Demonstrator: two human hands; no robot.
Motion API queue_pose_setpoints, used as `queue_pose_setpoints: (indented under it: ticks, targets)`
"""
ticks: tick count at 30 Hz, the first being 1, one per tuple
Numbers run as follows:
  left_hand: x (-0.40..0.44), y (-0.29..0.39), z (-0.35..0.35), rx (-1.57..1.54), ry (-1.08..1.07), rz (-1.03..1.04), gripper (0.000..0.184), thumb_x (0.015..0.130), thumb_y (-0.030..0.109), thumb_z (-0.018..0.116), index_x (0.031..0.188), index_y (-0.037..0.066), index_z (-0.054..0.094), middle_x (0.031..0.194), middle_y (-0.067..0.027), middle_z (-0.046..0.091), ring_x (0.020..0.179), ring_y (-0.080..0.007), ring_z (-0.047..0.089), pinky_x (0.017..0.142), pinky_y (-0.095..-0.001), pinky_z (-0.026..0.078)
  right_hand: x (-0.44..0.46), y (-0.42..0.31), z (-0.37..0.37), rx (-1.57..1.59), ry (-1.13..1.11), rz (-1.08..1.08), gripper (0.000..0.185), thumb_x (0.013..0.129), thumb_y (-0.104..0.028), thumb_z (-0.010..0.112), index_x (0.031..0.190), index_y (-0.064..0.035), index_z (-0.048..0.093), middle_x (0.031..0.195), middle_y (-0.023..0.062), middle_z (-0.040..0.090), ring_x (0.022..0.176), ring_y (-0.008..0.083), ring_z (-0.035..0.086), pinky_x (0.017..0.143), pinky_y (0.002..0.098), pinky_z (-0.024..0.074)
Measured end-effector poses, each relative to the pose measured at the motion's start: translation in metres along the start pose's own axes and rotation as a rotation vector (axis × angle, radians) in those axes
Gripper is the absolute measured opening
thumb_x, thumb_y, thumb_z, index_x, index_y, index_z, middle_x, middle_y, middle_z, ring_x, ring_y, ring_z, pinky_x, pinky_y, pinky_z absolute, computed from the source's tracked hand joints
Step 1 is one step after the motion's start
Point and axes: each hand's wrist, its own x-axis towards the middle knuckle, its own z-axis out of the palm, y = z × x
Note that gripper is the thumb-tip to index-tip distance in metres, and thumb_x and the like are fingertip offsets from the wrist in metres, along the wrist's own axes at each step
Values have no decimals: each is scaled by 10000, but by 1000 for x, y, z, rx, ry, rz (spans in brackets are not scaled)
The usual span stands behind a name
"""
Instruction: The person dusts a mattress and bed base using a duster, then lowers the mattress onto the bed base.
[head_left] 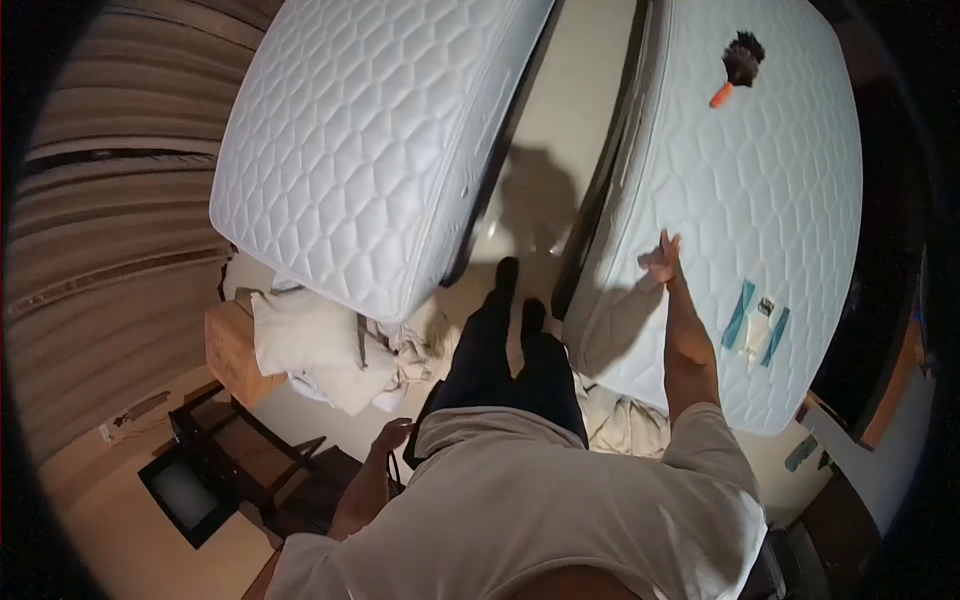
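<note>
My right hand (660, 259) reaches over the right mattress (690, 180), its fingers apart and nothing in them. Whether the fingertips touch the quilted white surface I cannot tell. My left hand (393, 434) hangs low beside my left hip, small in view, with loosely bent fingers and no object seen in it. A thin dark cord or strap (393, 472) shows near that wrist. On the right mattress lie a dark feather duster (743, 62) with an orange handle, farther off, and a label with blue bands (755, 325), nearer to me.
Another white quilted mattress (360, 130) stands to the left, with a narrow floor strip (560, 100) between the two. Pillows and crumpled linen (310, 345) lie beside a wooden box-like piece (235, 350). Curtains (110, 200) hang on the left. A dark wooden chair (235, 440) is at lower left.
</note>
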Motion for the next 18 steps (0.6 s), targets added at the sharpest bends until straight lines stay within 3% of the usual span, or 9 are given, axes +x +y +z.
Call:
queue_pose_setpoints:
  ticks: [2,3,4,6,7,9,12,16,18]
  targets:
    - [-13,59,41,711,-33,-324,355,871,239,569,1135,3,555,1051,-115,629,940,-180,594,809,-320,465,-47,-86,-10,-400,-427,-286,609,825,-400,608,1264,-68,351,1305,213,359,933,281,510,757,614,421]
    - [1,33,23,339,-136,-92,342,877,241,555,1127,7,559,1018,-106,640,914,-166,602,797,-306,469,-75,-107,3,-408,-427,-295,609,825,-400,608,1264,-68,351,1305,213,359,933,281,510,757,614,421]
    - [14,6,0,-28,-234,135,331,884,242,541,1120,11,563,986,-97,651,888,-152,609,785,-292,472,-114,-116,21,-721,-249,-72,730,746,-376,669,1310,-84,308,1338,218,326,1043,318,444,823,624,376]
    - [24,52,40,237,271,39,342,880,250,550,1120,5,556,908,-98,661,844,-157,618,764,-291,475,-193,-119,46,-1295,134,420,1013,590,-328,791,1401,-116,222,1406,226,259,1261,391,312,953,644,288]
    - [19,85,58,317,276,17,381,875,264,556,1169,23,527,928,-76,650,856,-144,609,769,-287,468,-219,-112,45,-1291,131,430,1013,590,-328,791,1401,-116,222,1406,226,259,1261,391,312,953,644,288]
    - [28,118,68,473,248,30,416,876,265,553,1213,28,497,949,-67,639,865,-139,602,771,-281,463,-255,-92,38,-1175,-32,69,1239,505,-466,812,1421,-32,101,1468,231,87,1355,407,-1,1098,474,96]
    - [37,139,78,538,140,179,381,883,222,544,1194,4,505,951,-112,633,824,-158,593,752,-279,469,-209,-35,8,-1007,-190,450,1271,521,-461,811,1424,-34,24,1472,233,66,1360,389,-7,1096,470,94]
    - [39,162,81,482,64,232,322,887,195,563,1137,-6,527,956,-63,621,904,-150,571,836,-283,435,-231,-88,33,-1182,-183,482,1069,633,-398,770,1412,-12,148,1460,234,150,1352,373,129,1089,460,134]
    - [29,158,80,416,112,254,321,896,200,564,1159,19,525,991,-33,599,908,-113,529,853,-251,403,-278,-110,53,-923,316,-311,758,758,-274,670,1348,27,300,1386,268,285,1240,415,340,1025,447,294]
